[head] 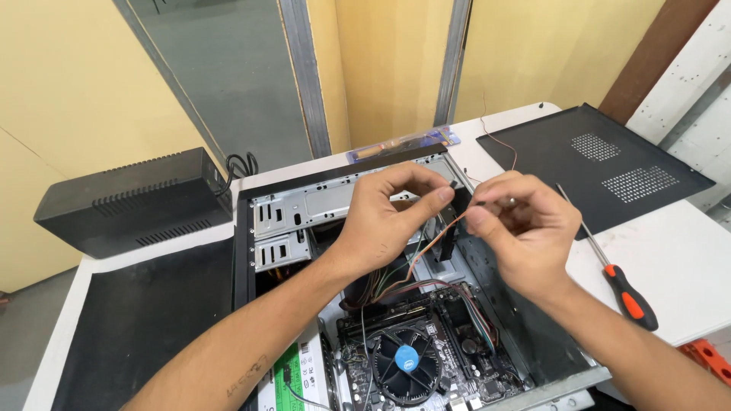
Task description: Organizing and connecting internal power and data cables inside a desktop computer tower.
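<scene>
Both hands raised close together, left hand [388, 217] and right hand [525, 224] with fingertips pinched.

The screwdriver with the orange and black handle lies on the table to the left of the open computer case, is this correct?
No. The head view shows the screwdriver on the table to the right of the open computer case, near the right hand, not to the left.

Open computer case [304, 199] mid-worktop [670, 266]; screwdriver [609, 262] and side panel [594, 164] to its right, power unit [133, 202] to its left, fan [406, 363] inside.
</scene>
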